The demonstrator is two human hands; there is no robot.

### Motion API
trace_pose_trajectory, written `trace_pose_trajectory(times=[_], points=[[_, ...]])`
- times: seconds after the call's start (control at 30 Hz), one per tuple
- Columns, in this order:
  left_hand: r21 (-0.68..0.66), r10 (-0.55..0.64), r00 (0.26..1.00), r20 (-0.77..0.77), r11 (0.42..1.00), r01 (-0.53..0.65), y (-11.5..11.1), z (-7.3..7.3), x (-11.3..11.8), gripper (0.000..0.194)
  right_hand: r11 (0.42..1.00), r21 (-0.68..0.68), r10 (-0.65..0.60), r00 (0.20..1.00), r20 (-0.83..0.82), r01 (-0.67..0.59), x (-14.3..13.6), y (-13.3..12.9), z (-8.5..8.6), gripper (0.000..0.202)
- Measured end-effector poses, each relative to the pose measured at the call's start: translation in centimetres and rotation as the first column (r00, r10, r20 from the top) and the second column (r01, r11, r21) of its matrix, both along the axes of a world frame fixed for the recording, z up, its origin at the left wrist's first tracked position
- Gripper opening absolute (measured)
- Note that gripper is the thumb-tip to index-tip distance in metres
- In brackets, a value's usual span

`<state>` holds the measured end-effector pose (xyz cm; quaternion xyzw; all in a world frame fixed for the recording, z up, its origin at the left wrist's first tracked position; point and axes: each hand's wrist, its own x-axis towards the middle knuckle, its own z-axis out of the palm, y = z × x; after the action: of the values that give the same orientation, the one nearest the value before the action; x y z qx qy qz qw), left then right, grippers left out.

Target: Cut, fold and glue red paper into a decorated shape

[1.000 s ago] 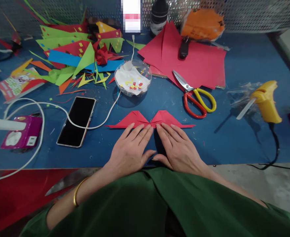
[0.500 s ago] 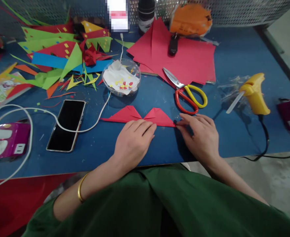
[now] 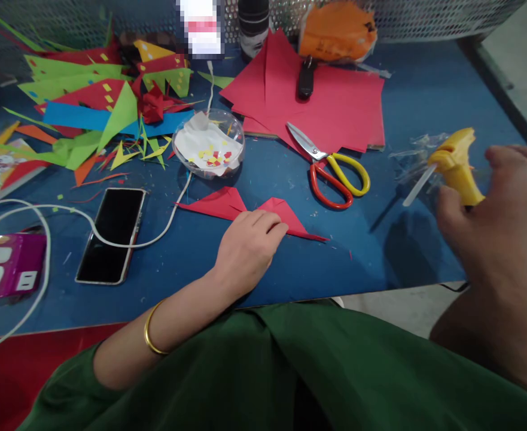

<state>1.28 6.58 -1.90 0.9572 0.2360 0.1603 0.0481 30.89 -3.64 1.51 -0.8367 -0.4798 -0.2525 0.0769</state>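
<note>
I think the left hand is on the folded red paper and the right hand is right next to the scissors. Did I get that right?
Not quite: the right hand is next to the yellow glue gun, not the scissors. The head view shows it. The left hand is on the folded red paper, as you said.

Blue table; perforated metal panel behind it; grey floor right of it; red surface below its near-left edge.
</note>
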Motion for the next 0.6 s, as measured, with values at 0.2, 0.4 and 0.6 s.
trace_pose_trajectory(times=[0.2, 0.4, 0.6], points=[[0.032, -0.013, 1.0, 0.022, 0.999, 0.012, 0.0, -0.2, 0.1, 0.019, 0.932, -0.321, -0.203, 0.976, -0.079, 0.168, 5.0, 1.2, -1.0, 0.048], [0.042, -0.013, 1.0, 0.004, 0.999, 0.013, -0.1, -0.1, 0.1, 0.018, 0.923, -0.34, -0.222, 0.971, -0.084, 0.182, 5.5, 2.4, -1.1, 0.046], [0.159, -0.001, 1.0, 0.017, 0.987, -0.001, 0.0, -0.1, -0.3, 0.021, 0.942, -0.265, -0.24, 0.965, -0.102, 0.206, 6.5, 2.5, -1.2, 0.06]])
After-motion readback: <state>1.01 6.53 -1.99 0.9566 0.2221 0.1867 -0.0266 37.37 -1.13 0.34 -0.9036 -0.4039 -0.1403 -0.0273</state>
